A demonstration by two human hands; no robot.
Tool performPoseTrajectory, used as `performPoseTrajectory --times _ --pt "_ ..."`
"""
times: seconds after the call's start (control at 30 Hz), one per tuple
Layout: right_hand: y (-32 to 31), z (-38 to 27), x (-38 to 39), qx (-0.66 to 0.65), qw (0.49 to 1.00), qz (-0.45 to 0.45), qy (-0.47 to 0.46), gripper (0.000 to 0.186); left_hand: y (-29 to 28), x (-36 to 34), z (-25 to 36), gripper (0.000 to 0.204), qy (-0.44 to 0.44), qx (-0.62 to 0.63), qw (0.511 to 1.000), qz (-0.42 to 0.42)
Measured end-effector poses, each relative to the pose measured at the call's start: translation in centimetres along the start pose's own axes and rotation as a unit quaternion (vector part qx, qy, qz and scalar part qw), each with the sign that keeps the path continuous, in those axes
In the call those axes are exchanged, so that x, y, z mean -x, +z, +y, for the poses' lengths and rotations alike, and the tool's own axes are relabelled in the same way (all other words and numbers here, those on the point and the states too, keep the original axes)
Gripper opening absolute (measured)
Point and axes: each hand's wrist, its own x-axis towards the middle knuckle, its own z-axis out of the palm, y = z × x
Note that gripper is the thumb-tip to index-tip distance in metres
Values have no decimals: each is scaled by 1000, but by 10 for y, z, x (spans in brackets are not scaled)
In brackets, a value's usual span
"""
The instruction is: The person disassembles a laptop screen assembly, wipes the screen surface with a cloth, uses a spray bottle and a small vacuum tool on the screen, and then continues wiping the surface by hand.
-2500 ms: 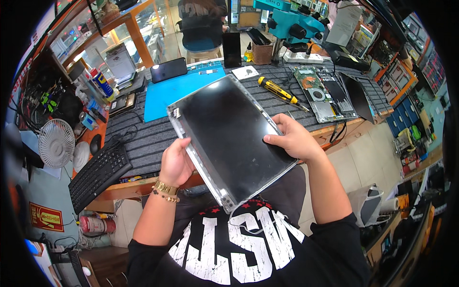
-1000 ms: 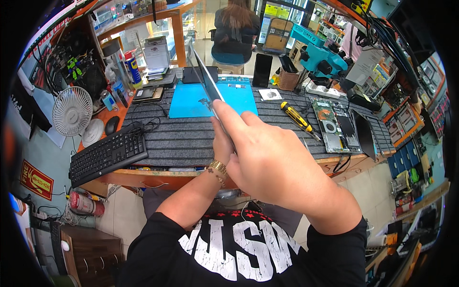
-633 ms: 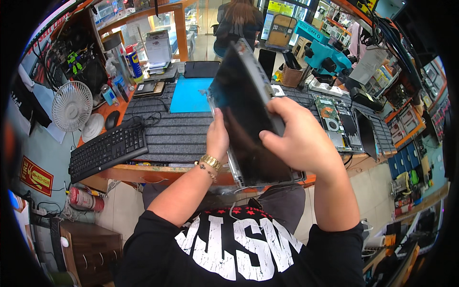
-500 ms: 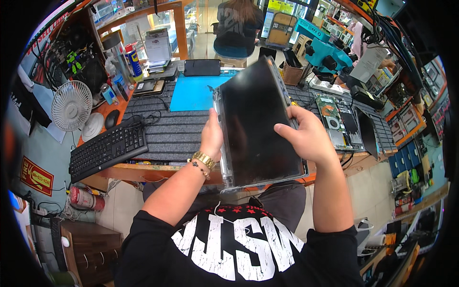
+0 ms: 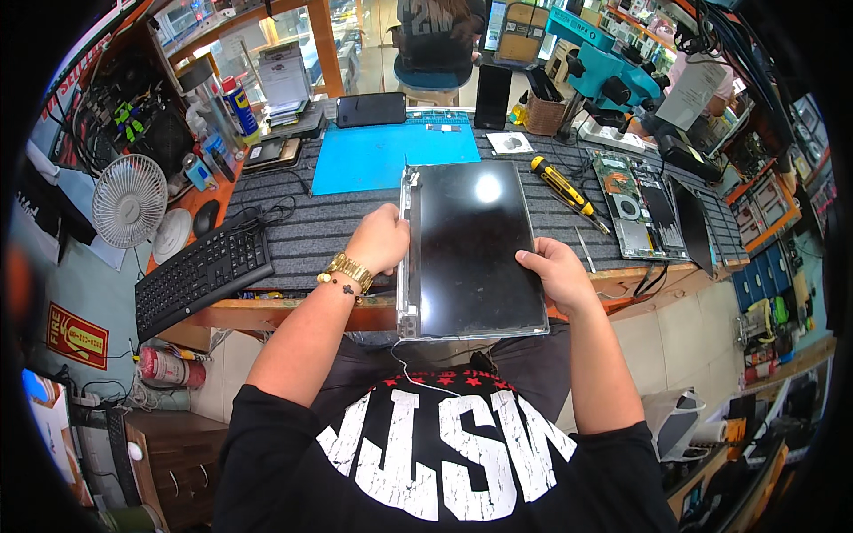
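A dark laptop screen (image 5: 471, 275) in a silver, clear-edged frame lies tilted toward me over the desk's front edge and my lap, with a thin white cable hanging from its lower left. My right hand (image 5: 560, 275) grips its right side, thumb on the front. My left hand (image 5: 378, 240) is closed at its left edge; its fingertips are hidden. Behind the screen is a blue mat (image 5: 364, 160). Right of it lie a yellow-black screwdriver (image 5: 558, 186), a thin metal tool (image 5: 584, 249) and an opened laptop base (image 5: 626, 204).
A black keyboard (image 5: 200, 284), mouse (image 5: 206, 218) and white fan (image 5: 127, 200) occupy the left. Upright cans and bottles (image 5: 240, 111) stand behind them. A teal microscope (image 5: 613, 67) and a power strip (image 5: 609, 133) are at the back right. A person (image 5: 435, 40) sits beyond the desk.
The screen has swung from nearly edge-on to face up and dropped lower toward me. My left hand has moved up and curled at its edge; my right hand has moved down.
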Motion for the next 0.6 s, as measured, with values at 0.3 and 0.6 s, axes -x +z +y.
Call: performPoseTrajectory --times 0.3,0.6 --pt "-11 30 -20 240 959 99 -115 45 -4 -1 6 30 13 -84 996 -22" --pt "-3 21 -10 330 917 149 -169 47 0 0 -6 32 39 -116 992 4"
